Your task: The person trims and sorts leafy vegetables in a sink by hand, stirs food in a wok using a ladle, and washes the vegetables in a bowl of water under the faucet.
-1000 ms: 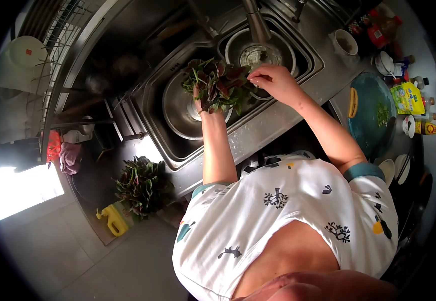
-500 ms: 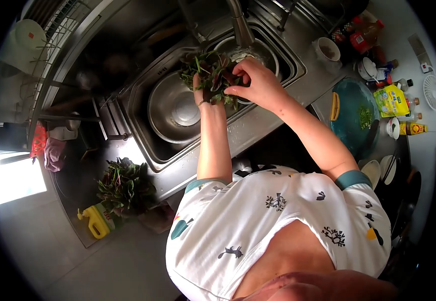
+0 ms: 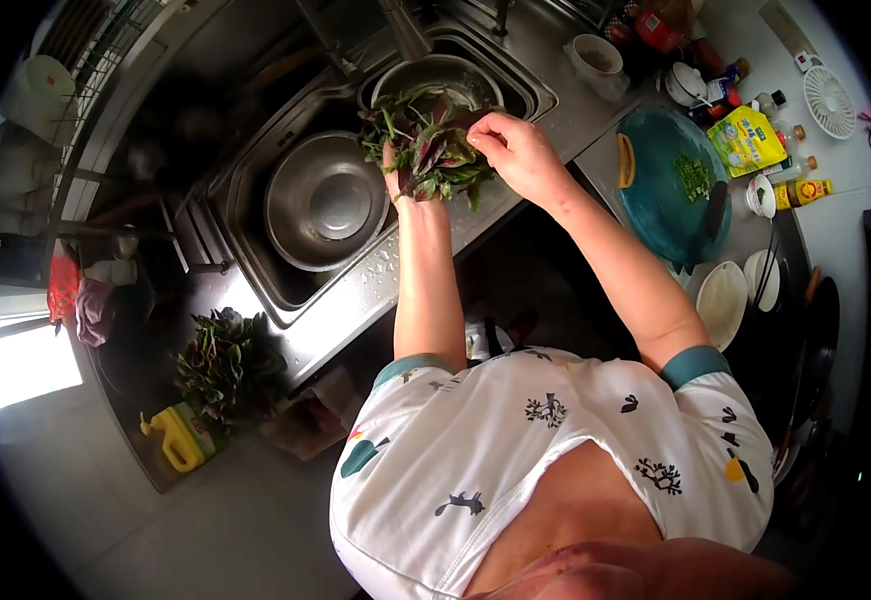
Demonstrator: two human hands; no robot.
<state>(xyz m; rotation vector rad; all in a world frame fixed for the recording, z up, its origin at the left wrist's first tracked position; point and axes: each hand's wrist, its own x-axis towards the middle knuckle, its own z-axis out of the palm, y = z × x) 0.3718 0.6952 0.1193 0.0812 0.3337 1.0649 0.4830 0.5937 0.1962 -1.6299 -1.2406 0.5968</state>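
Observation:
A bunch of leafy greens (image 3: 443, 150), green with dark purple patches, lies across my left hand (image 3: 395, 182). The leaves hide most of that hand's fingers; the thumb shows at the left side. My right hand (image 3: 517, 158) is at the bunch's right edge, thumb and forefinger pinched at a dark leaf. Both hands are above the front of the double sink (image 3: 245, 160). Behind the greens, under the tap (image 3: 405, 28), a metal bowl (image 3: 480, 85) sits in the right basin. Another metal bowl (image 3: 290, 215) rests in the left basin.
A second bunch of greens (image 3: 227, 365) lies on the left counter beside a yellow jug (image 3: 180, 440). To the right are a teal chopping board (image 3: 650, 200) with chopped green bits (image 3: 693, 178), a yellow pouch (image 3: 745, 140), several bottles and a pale bowl (image 3: 720, 300).
The view has shifted, so the sink and counters appear further left. The bunch looks more spread, with more leaves hanging at its right. My right hand has turned slightly and is still pinched.

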